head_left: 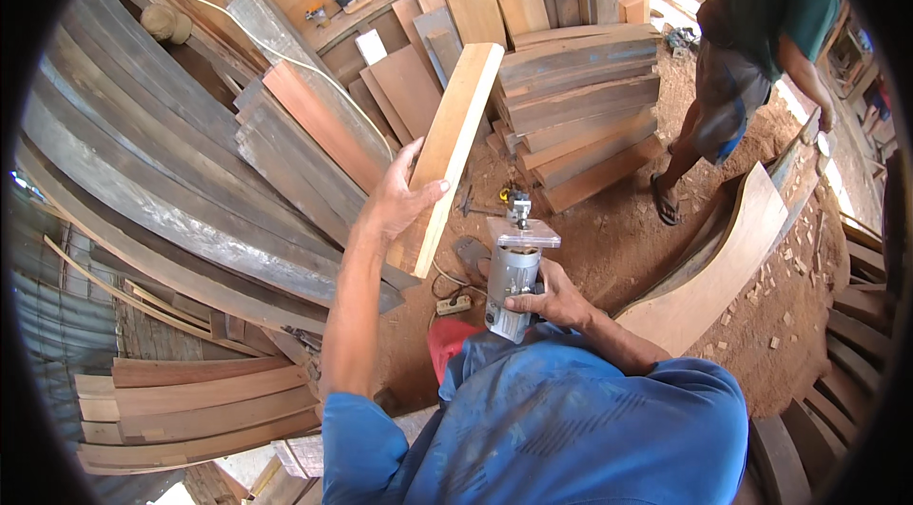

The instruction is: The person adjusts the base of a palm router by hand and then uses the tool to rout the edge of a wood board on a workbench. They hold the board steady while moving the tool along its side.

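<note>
My left hand (pixel 395 201) is closed around a short, light-coloured wooden board (pixel 453 129), tilted up and away from me, with the thumb along its right edge. In my right hand (pixel 561 298) is a silver trim router (pixel 514 279), held near my body. Its clear, flat base plate (pixel 525 232) and the collet (pixel 518 208) point away from me. The fingers wrap behind the motor body, so they are partly hidden. Board and router are apart from each other.
Curved planks (pixel 143 172) are stacked along the left. Short boards (pixel 580 115) lie piled ahead. A large curved wooden piece (pixel 718 253) stands at right on the sawdust-covered floor, where another person (pixel 751 48) touches it. A power strip (pixel 454 305) lies near my feet.
</note>
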Demonstrator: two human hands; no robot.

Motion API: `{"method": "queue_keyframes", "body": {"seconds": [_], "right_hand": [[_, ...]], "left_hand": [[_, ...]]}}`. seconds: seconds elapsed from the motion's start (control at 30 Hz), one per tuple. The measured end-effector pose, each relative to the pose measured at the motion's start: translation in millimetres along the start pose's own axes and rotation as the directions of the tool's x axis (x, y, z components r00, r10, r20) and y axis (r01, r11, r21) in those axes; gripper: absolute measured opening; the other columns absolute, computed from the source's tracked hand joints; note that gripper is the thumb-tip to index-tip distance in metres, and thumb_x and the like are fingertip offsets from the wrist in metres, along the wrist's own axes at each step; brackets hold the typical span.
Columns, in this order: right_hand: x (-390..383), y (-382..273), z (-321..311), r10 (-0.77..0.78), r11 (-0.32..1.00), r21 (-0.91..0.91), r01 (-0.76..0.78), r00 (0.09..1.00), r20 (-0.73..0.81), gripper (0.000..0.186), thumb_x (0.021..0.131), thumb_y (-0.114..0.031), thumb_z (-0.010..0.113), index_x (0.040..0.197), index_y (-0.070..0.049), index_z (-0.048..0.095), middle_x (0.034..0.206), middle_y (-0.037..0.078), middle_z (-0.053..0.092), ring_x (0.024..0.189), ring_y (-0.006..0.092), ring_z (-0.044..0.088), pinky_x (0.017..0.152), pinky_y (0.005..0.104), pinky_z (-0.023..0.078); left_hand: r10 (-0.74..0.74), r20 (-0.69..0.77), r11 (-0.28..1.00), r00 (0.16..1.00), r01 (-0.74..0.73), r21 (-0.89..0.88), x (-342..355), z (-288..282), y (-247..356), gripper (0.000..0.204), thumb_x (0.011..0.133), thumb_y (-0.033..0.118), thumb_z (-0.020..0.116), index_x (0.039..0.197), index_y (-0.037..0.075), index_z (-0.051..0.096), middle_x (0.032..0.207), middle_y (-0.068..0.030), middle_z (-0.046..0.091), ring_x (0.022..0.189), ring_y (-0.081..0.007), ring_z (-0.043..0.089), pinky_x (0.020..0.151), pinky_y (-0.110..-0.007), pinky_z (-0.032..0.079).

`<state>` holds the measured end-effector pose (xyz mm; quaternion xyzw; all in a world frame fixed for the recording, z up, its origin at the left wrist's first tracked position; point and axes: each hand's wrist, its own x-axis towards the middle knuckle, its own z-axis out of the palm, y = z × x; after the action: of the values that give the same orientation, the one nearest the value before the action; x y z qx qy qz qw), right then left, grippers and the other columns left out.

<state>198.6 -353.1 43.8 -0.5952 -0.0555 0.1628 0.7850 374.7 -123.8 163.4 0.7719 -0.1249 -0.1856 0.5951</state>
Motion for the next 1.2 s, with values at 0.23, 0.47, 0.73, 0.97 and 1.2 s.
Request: {"method": "queue_keyframes", "body": {"seconds": [0.23,0.47,0.73,0.97,1.2], "right_hand": [[6.2,-1.3,-2.3,-0.041,0.999,-0.006,0.041,0.999,0.004,0.079,0.078,-0.031,0.091,0.138,0.002,0.051,0.118,0.010,0.067,0.111,0.0208,0.064,0.099,0.0384,0.051],[19.3,17.3,-7.0,-0.019,0.997,0.075,0.018,1.000,0.004,0.070,0.080,-0.023,0.089,0.134,0.001,0.052,0.116,0.010,0.068,0.106,0.0190,0.066,0.096,0.0374,0.053],[40.0,19.5,-1.9,0.030,0.998,0.053,-0.033,0.997,0.068,0.064,0.079,-0.020,0.090,0.128,0.001,0.054,0.113,0.010,0.069,0.104,0.0184,0.067,0.095,0.0372,0.054],[56.4,9.9,9.6,0.053,0.997,0.054,-0.059,0.993,0.109,0.066,0.079,-0.020,0.090,0.130,0.002,0.054,0.113,0.009,0.069,0.104,0.0180,0.067,0.095,0.0362,0.054],[56.9,1.6,16.6,0.041,0.999,-0.006,-0.040,0.995,0.094,0.060,0.078,-0.023,0.090,0.123,0.001,0.059,0.109,0.008,0.070,0.101,0.0156,0.066,0.092,0.0343,0.053]], "left_hand": [[0.034,-0.200,0.998,0.979,-0.043,-0.041,-65.1,-4.0,-78.9,0.099,0.081,0.023,0.083,0.158,-0.003,0.026,0.152,-0.0187,0.045,0.136,-0.0264,0.049,0.117,-0.038,0.037],[-0.349,-0.537,0.924,0.768,0.378,-0.061,-172.9,10.0,-196.8,0.096,0.078,0.027,0.089,0.148,-0.009,0.034,0.133,-0.0206,0.057,0.120,-0.0248,0.058,0.100,-0.039,0.051],[-0.459,-0.847,0.775,0.269,0.587,-0.234,-362.7,74.6,-333.2,0.085,0.076,0.032,0.086,0.138,-0.010,0.045,0.114,-0.0245,0.062,0.102,-0.0343,0.064,0.091,-0.046,0.053],[-0.436,-0.895,0.496,-0.087,0.807,-0.320,-439.8,141.1,-404.1,0.083,0.079,0.035,0.085,0.138,-0.008,0.046,0.113,-0.0232,0.062,0.103,-0.0352,0.063,0.094,-0.046,0.052],[-0.420,-0.890,0.326,-0.176,0.886,-0.329,-453.1,163.6,-403.4,0.079,0.081,0.035,0.083,0.137,-0.007,0.048,0.112,-0.0222,0.063,0.103,-0.0334,0.063,0.092,-0.045,0.052]]}}
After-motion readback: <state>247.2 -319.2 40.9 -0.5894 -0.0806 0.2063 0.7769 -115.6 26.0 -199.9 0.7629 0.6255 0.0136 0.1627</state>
